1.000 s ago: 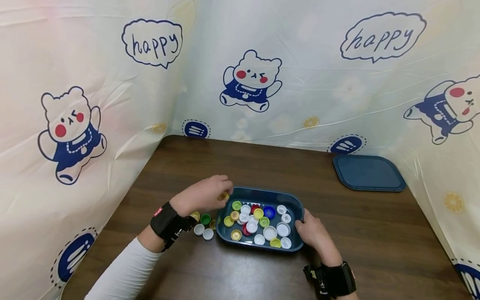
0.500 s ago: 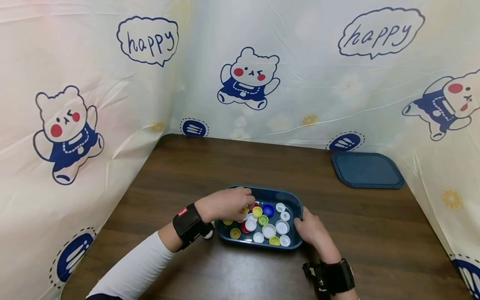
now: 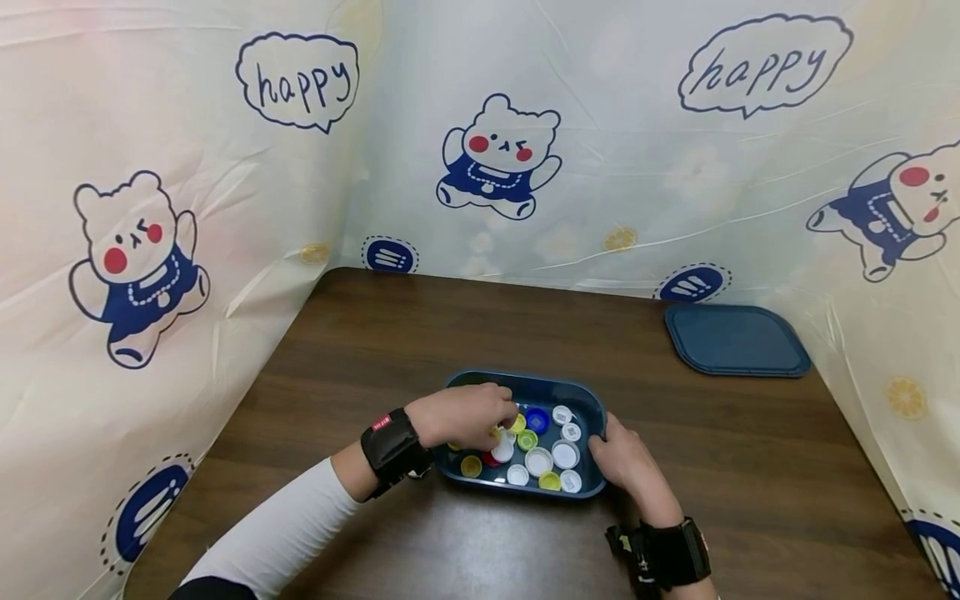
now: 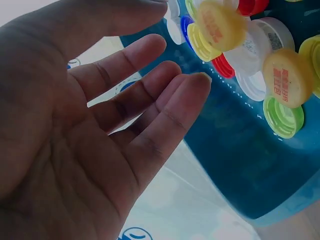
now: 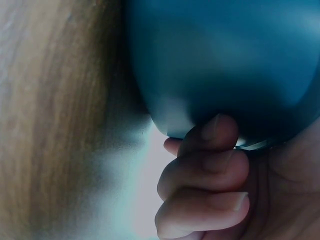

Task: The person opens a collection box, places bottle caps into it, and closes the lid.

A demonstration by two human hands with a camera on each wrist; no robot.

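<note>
Several plastic bottle caps, among them a blue cap [image 3: 537, 419] and a large white cap [image 3: 566, 454], lie in a dark blue box [image 3: 555, 388]. Over its left half my left hand [image 3: 463, 417] reaches in, covering some caps. In the left wrist view its fingers are extended and the thumb stands apart, with nothing between them. A blurred yellow cap [image 4: 221, 26] shows just past the fingertips, near another yellow cap [image 4: 287, 77] and a green cap [image 4: 284, 117]. My right hand [image 3: 626, 457] grips the box's right end, fingers [image 5: 205, 212] curled underneath.
A dark blue lid [image 3: 738, 340] lies at the back right of the brown wooden table [image 3: 480, 542]. A printed cloth [image 3: 622, 150] stands around the table's back and sides. My left wrist hides most of the spot just left of the box.
My left hand has moved right and down from the box's left edge to over the caps, and has let go of a yellow cap. My right hand keeps its grip on the box.
</note>
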